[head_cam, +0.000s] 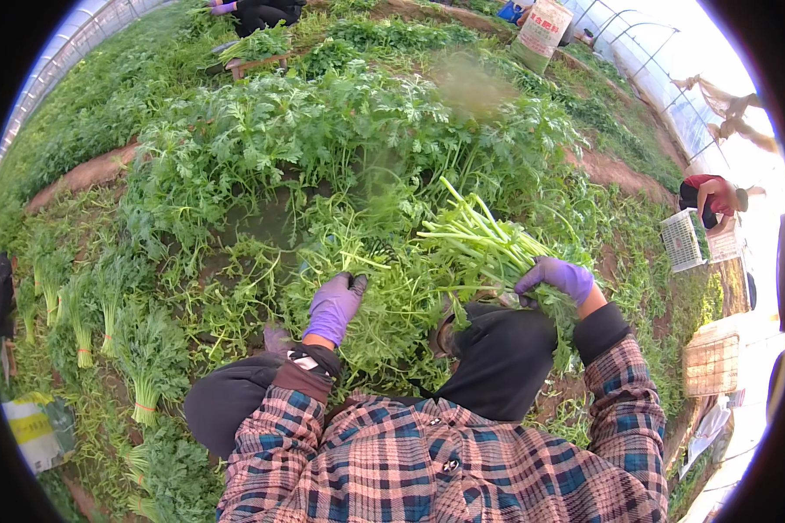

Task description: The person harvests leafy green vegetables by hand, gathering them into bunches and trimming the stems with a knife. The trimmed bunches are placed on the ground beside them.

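Note:
My right hand [556, 280], in a purple glove, grips a bunch of leafy green stalks [490, 238]. The cut stem ends point up and to the left, and the leaves hang beside my right knee. My left hand [337, 306], also gloved in purple with darkened fingertips, is low over a heap of loose greens [379, 320] between my knees. A pale stalk [365, 260] lies just beyond its fingertips; whether the fingers pinch anything is hidden. Ahead of both hands stands a dense row of uncut leafy plants [340, 124].
Several banded bunches [145, 392] lie on the left, near a plastic bag [36, 428]. One person [261, 13] is beyond a low wooden stool [255, 64] piled with greens. Another [713, 199] bends by white plastic crates [681, 240]. A woven sack [541, 33] and a basket [713, 359] stand right.

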`<state>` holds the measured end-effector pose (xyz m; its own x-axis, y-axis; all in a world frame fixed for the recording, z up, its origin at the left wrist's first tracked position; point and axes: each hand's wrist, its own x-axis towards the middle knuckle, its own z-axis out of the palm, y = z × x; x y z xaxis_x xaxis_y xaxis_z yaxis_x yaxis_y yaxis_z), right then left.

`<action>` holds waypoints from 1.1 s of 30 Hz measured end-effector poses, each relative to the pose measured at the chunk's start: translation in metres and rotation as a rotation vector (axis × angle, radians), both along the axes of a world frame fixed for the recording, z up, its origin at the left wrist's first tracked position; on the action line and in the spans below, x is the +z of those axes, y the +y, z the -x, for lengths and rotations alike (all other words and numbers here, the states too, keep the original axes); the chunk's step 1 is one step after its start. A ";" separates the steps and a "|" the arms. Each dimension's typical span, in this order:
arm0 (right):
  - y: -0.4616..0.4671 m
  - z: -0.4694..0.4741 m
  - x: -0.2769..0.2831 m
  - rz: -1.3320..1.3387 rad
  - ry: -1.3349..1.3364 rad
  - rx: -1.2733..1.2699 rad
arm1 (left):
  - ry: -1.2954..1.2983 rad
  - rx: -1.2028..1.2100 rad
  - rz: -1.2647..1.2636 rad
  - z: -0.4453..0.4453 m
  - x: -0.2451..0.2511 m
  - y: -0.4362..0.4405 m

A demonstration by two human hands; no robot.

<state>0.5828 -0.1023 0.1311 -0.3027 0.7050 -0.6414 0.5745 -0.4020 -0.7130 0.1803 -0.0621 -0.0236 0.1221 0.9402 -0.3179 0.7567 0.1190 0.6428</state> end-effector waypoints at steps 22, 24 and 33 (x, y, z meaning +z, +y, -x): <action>0.016 0.019 0.052 0.052 -0.110 0.261 | -0.687 -0.072 0.097 -0.020 0.044 0.018; 0.018 0.013 0.056 0.101 -0.130 0.308 | 0.003 -0.047 0.052 0.007 0.011 0.023; 0.021 0.019 0.060 0.146 -0.233 0.136 | -1.302 0.135 0.204 0.004 0.060 0.023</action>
<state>0.5639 -0.0817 0.1915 -0.2208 0.5634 -0.7962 0.7712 -0.3989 -0.4961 0.1764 -0.0391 0.0365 0.3538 0.9185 -0.1767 -0.4207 0.3250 0.8470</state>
